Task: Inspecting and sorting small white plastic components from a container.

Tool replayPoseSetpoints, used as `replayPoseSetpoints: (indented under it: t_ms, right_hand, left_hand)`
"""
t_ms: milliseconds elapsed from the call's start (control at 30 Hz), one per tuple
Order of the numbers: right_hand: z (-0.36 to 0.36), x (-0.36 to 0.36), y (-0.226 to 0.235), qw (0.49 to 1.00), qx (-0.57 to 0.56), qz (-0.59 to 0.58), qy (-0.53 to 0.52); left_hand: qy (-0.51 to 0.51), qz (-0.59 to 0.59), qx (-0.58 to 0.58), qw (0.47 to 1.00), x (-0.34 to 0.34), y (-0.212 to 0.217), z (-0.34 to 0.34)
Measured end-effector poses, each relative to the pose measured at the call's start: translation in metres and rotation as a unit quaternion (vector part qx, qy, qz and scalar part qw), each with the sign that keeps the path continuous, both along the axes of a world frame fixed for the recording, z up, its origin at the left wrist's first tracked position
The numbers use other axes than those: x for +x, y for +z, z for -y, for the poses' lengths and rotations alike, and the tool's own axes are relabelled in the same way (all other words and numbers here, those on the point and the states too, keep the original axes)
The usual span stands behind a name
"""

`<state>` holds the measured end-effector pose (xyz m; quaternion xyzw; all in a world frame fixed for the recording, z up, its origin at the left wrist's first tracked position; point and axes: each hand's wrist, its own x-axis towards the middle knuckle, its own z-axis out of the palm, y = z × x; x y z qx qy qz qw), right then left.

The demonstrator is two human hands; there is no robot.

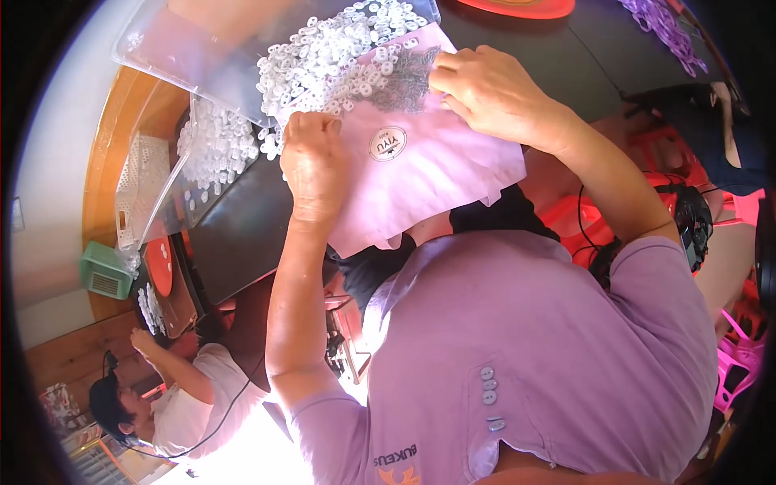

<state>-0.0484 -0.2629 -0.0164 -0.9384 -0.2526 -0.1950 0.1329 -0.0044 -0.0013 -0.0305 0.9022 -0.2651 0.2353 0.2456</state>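
A pink cloth [436, 166] with a round white printed patch spreads from the table edge down over my lap. Its upper part carries a pile of small white oval plastic pieces [323, 56] with holes, and beside them a heap of thin grey wire-like pieces [411, 79]. My left hand [314, 166] is closed at the cloth's left side, by the white pieces. At the grey heap's right edge, my right hand [493, 93] has its fingers pinched together. Whatever either hand holds is too small or hidden to name.
A clear plastic tub [149, 61] stands at the back left, with more white pieces [214, 149] next to it. A green basket [105, 271] is farther left. At lower left a person [182, 396] works at another table. Purple strands [667, 36] lie at far right.
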Motion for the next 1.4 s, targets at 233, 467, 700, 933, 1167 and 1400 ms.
replayPoseSetpoints:
  t_ms: [233, 467, 700, 933, 1167, 1400]
  right_hand:
    - [-0.054, 0.024, 0.021, 0.925, 0.336, -0.063, 0.165]
    - [-0.097, 0.039, 0.035, 0.835, 0.45, -0.256, 0.187]
    - [-0.105, 0.044, 0.039, 0.839, 0.446, -0.203, 0.235]
    - [-0.095, 0.072, 0.012, 0.77, 0.563, -0.276, 0.118]
    - [-0.092, 0.073, 0.01, 0.773, 0.559, -0.274, 0.124]
    - [-0.092, 0.072, 0.01, 0.786, 0.552, -0.249, 0.126]
  left_hand:
    - [-0.062, -0.433, -0.44, 0.784, -0.035, 0.039, 0.005]
    - [-0.086, -0.431, -0.587, 0.68, -0.037, 0.05, -0.013]
    - [-0.099, -0.426, -0.577, 0.69, -0.033, 0.057, -0.022]
    - [0.021, -0.205, -0.245, 0.947, -0.009, 0.02, -0.017]
    - [0.055, -0.031, 0.046, 0.997, 0.011, -0.002, -0.008]
    - [0.052, -0.213, -0.084, 0.972, 0.016, 0.005, -0.012]
